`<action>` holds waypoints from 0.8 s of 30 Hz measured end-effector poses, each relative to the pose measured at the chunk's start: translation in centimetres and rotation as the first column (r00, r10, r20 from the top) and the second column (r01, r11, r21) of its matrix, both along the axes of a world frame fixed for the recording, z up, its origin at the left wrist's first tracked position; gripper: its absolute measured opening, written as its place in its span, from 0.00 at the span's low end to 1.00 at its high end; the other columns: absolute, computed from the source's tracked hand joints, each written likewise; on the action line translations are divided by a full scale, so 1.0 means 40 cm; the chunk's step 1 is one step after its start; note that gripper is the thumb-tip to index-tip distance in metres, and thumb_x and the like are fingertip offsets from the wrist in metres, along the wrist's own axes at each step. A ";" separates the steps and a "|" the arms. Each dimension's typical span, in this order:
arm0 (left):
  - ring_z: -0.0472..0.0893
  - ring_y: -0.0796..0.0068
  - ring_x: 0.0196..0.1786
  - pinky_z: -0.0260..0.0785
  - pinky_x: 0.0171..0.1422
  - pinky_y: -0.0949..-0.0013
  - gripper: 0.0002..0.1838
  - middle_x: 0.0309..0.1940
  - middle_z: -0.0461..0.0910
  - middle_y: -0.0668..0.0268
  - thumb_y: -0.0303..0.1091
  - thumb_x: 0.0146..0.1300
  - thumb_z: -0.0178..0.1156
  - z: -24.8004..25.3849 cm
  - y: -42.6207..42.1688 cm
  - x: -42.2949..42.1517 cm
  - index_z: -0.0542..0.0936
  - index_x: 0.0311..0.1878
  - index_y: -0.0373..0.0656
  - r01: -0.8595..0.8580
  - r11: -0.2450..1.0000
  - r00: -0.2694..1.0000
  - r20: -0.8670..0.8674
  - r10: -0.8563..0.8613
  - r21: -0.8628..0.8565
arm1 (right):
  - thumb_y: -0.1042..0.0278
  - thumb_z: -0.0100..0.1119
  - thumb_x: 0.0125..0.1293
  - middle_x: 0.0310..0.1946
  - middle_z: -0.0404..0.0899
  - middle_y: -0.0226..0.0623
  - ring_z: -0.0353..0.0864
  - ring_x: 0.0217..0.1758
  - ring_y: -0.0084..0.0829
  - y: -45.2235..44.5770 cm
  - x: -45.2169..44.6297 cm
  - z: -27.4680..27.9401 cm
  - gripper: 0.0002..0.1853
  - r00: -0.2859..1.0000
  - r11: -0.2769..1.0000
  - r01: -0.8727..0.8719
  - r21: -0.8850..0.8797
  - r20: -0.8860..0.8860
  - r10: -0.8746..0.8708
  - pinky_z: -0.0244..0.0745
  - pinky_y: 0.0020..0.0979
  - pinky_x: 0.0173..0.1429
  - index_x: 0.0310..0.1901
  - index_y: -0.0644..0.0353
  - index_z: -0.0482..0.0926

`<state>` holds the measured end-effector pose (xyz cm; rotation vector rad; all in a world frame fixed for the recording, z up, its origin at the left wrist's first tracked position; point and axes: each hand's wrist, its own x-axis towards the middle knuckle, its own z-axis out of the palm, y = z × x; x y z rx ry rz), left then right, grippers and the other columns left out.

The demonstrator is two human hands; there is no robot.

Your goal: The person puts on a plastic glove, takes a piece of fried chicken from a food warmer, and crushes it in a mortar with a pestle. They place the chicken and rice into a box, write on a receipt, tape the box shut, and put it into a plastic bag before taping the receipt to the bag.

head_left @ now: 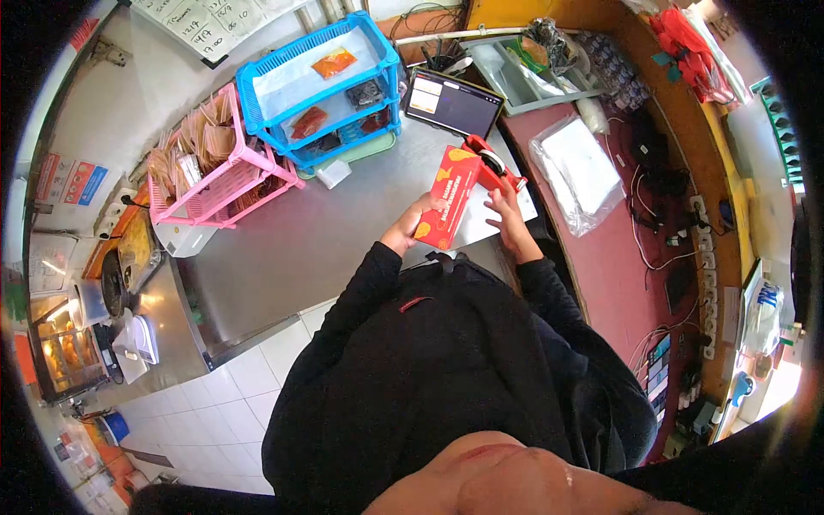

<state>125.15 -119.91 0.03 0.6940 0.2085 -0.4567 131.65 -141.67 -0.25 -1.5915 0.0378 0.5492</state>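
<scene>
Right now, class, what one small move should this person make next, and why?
Probably a short reach of the right hand to the red tape dispenser, perhaps to draw some tape. The left hand holds the red box, while the right appears to hold nothing, its fingers spread close to the dispenser, just beside the box.
</scene>
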 end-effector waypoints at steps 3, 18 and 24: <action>0.83 0.70 0.42 0.76 0.49 0.66 0.27 0.44 0.80 0.59 0.39 0.56 0.61 -0.040 -0.004 -0.008 0.71 0.57 0.36 -0.014 0.997 1.000 0.025 0.012 0.070 | 0.37 0.60 0.57 0.72 0.47 0.51 0.48 0.74 0.45 0.037 0.002 0.005 0.54 0.950 0.991 -0.133 0.023 0.286 0.121 0.50 0.54 0.69 0.75 0.43 0.35; 0.62 0.50 0.59 0.52 0.62 0.41 0.59 0.54 0.63 0.52 0.54 0.29 0.74 -0.274 0.025 -0.067 0.59 0.69 0.45 -0.233 -0.364 0.968 0.177 -0.181 0.902 | 0.76 0.60 0.61 0.52 0.78 0.51 0.79 0.50 0.32 -0.191 -0.016 -0.238 0.33 0.996 0.981 0.087 -0.175 0.039 -0.082 0.74 0.27 0.53 0.67 0.70 0.59; 0.48 0.36 0.70 0.40 0.69 0.33 0.43 0.68 0.49 0.40 0.64 0.44 0.67 -0.350 0.182 -0.010 0.70 0.65 0.58 -0.253 -0.414 0.831 0.416 0.371 0.875 | 0.77 0.57 0.63 0.49 0.79 0.52 0.81 0.44 0.28 -0.213 -0.006 -0.180 0.32 0.985 0.957 0.158 -0.242 0.100 -0.137 0.76 0.24 0.46 0.67 0.69 0.56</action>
